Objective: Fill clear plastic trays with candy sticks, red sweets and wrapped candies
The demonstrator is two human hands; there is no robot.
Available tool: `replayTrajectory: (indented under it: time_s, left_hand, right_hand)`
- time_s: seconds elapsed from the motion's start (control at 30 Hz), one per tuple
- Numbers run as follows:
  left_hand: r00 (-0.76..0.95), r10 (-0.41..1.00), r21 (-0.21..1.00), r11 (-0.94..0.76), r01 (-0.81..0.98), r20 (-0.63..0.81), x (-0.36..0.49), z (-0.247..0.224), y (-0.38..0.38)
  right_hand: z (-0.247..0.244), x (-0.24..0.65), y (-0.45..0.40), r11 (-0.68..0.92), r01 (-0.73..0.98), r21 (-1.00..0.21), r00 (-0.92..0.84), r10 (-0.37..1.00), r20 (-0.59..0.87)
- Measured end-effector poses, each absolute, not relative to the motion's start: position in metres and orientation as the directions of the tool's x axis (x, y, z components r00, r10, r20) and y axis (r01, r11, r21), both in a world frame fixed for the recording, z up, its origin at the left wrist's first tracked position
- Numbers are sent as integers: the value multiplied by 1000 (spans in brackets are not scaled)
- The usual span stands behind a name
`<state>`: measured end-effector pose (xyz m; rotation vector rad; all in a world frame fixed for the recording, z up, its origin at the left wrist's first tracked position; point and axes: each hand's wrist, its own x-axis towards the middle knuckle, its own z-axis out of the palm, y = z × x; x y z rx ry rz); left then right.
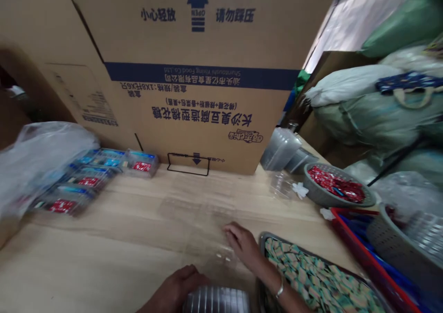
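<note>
At the bottom edge, my left hand is closed on the left side of a stack of clear plastic trays; the frame cuts off its lower part. My right hand, a bracelet on its wrist, has its fingers curled together at the right edge of a clear plastic tray low over the table. Blur and the see-through plastic make the exact grip hard to see. Farther up lie more clear trays, faint against the wood. Beside my right forearm is a dark tray full of green-and-tan wrapped pieces.
A large cardboard box stands at the back. Packed clear boxes with red packets sit left, near a plastic bag. On the right are a grey basket of red packets, a red crate and a perforated basket.
</note>
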<state>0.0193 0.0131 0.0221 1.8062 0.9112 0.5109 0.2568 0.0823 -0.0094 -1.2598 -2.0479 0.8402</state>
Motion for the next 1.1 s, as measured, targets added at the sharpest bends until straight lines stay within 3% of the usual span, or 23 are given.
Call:
replayTrajectory:
  time_s: [0.1,0.2,0.27,0.37,0.43,0.57,0.73,0.83,0.9,1.0,1.1]
  left_hand:
    - [657,748,862,-267,431,-96,14,46,6]
    - [607,778,850,-205,486,-160,6,52,-6]
    - [542,816,853,-127,507,-201,2,45,-17]
    - [423,879,912,34,409,-222,2,25,-35]
    - [415,878,963,157,220,-238,4,13,-44]
    - [561,797,945,319,-77,-224,7,7,-51]
    - [643,746,944,313,-107,-174,7,8,-45]
    - [622,769,963,256,-88,-148,4,1,-45]
    - [588,801,985,169,-37,-115,2,-1,-48]
    - [611,788,996,16,91,-69,-1,4,-52]
    - [664,747,976,-123,177,-27,-5,13,-51]
  right_hand:
    - [-13,247,91,476,600,-643,-461,862,208]
    - [-7,232,81,569,633,-525,-621,778,96]
    - [1,225,67,543,642,-541,-615,786,59]
    - [12,221,41,341,471,-814,-583,812,4]
    - [15,223,25,84,308,-948,-660,736,-149]
    - [2,228,3,-313,202,-928,-769,536,-348]
    - [-14,232,-3,-458,90,-885,-773,527,-352]
    - [-1,235,-1,-350,205,-914,-777,509,-370]
    - [18,236,0,-124,351,-928,-787,498,-364]
    - [44,235,-1,251,488,-836,-793,528,-304]
    - [42,236,1,332,488,-807,-802,536,-264]
